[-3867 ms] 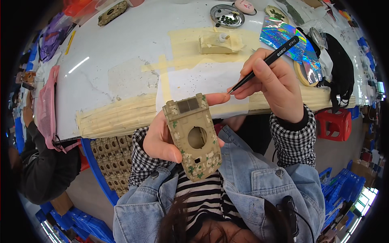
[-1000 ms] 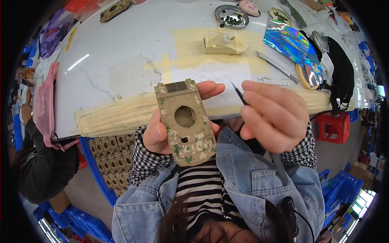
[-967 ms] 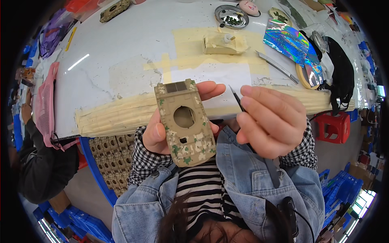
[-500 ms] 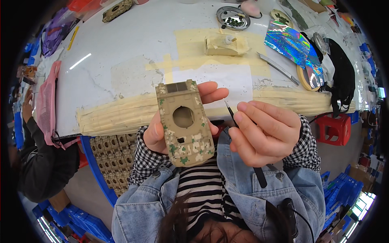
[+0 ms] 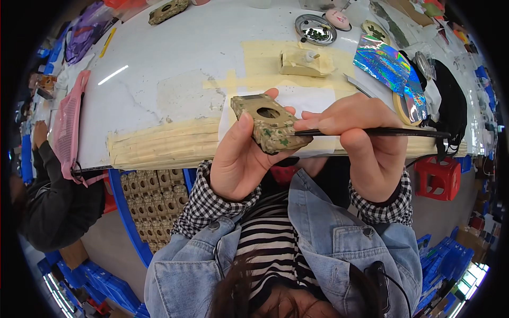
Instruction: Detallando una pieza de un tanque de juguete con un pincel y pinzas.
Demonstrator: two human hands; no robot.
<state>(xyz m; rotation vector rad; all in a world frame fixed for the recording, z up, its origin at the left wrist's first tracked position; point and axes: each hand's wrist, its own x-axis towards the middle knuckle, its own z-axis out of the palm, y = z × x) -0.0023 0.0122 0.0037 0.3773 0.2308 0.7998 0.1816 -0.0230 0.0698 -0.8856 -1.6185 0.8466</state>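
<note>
Nearest to the camera are the person's dark hair, a striped shirt and a pale blue denim jacket with checked cuffs. Above them, the left hand is closed around a tan camouflage-painted model shell with a round hole in its top; the thumb lies on its near side and the other fingers go behind it. The shell is held in the air, tilted, just in front of the table edge. The right hand pinches a thin black brush between thumb and fingertips. The brush lies almost level, and its tip touches the right end of the shell.

Behind the hands is the white round table, with yellowish masking tape strips along its near edge. Further back, a cream unpainted model piece rests on a taped patch. To its right lies a shiny rainbow foil sheet. At the far edge stand a round metal dish and another camouflage part. At the left, another person's dark sleeve is visible beside a pink mesh bag.
</note>
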